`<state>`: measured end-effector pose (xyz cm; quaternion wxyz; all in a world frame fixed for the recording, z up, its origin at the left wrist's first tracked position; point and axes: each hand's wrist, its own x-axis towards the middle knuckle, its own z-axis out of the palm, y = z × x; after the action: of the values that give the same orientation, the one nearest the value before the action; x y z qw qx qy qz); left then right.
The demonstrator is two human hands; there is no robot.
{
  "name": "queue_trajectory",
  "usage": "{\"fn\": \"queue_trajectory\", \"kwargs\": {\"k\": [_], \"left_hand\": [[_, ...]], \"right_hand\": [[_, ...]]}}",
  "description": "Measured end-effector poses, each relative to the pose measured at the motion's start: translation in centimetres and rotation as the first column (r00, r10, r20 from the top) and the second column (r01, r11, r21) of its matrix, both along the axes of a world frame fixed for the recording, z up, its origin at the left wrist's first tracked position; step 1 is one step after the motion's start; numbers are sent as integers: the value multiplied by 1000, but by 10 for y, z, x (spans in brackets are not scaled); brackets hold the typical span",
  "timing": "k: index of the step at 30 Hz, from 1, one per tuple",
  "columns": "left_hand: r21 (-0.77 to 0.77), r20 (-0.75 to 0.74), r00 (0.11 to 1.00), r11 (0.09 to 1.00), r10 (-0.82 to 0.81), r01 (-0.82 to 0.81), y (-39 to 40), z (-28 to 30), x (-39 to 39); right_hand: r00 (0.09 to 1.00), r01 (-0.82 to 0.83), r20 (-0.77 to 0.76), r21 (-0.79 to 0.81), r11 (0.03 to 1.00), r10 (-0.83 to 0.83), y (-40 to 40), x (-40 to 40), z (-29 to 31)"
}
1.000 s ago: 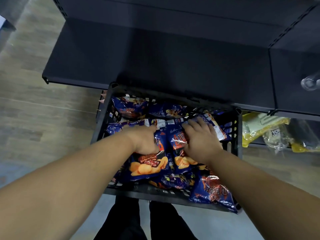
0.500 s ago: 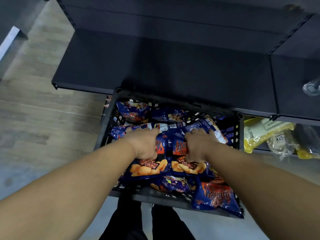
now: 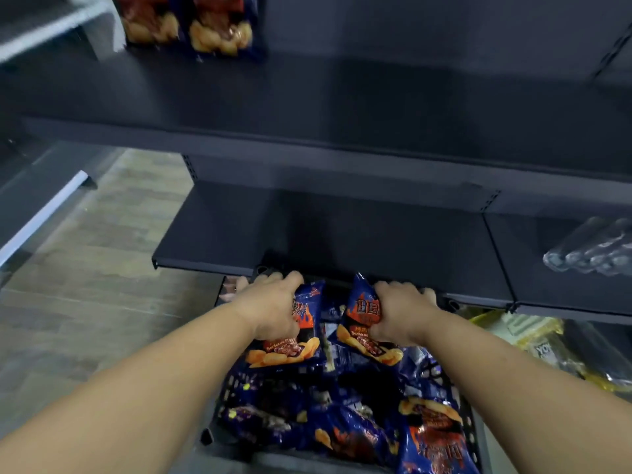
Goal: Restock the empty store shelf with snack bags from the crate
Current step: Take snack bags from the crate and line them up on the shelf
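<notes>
both hands, left and right, each apparently clamped on one blue snack bag above the crate

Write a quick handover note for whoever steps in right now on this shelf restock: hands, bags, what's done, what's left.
Left hand: grip closed on one blue barbecue snack bag, raised over the crate.
Right hand: grip closed on a second bag, same height.
Done: two bags already stand on the upper shelf, top left.
Left: the shelf in front is bare; place both held bags, then the several more lying in the crate.
Beside it: yellow packs lower right, not part of this job.
</notes>
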<state>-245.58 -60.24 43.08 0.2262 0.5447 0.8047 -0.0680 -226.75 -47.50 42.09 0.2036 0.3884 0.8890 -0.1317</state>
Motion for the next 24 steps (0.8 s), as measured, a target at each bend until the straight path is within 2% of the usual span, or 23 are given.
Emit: {"fn": "queue_trajectory", "kwargs": {"k": [15,24], "left_hand": [[312,-129,990,950,65,-22,-108,116,-109],[403,-218,975,913,36,56,-96,187,-145]], "right_hand": [[965,-6,-253,263,965,75,-104,-103,117],[936,25,-323,448,893,136,-98,-135,189]]}}
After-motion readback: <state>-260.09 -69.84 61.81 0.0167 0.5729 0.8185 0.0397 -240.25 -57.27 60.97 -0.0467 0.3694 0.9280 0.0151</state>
